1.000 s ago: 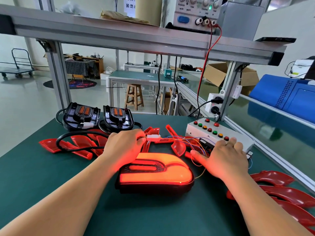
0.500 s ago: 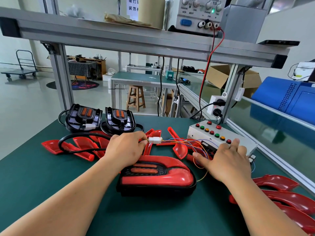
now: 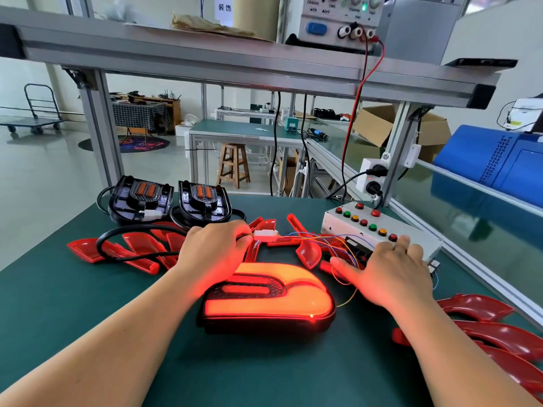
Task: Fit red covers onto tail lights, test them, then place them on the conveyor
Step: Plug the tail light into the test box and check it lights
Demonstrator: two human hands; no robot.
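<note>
A tail light [image 3: 266, 301] with its red cover fitted lies in the middle of the green table [image 3: 58, 301] and glows bright orange-red. Just behind it my left hand [image 3: 213, 251] is shut on the light's black cable, right at the white connector [image 3: 265, 235] joined to coloured wires. My right hand [image 3: 388, 268] lies spread on the near end of the white button box [image 3: 379, 230], fingertips on its buttons. Loose red covers [image 3: 138, 251] lie at the left, and more red covers [image 3: 493, 333] are stacked at the right.
Two black tail lights without covers [image 3: 170, 201] stand at the back left. A power supply [image 3: 340, 22] sits on the aluminium shelf above, with red and black leads hanging down. A glass-walled conveyor channel [image 3: 470, 218] runs along the right edge.
The tail light was lit a second ago, dark half a second ago, and is lit again now. Both hands have stayed in place.
</note>
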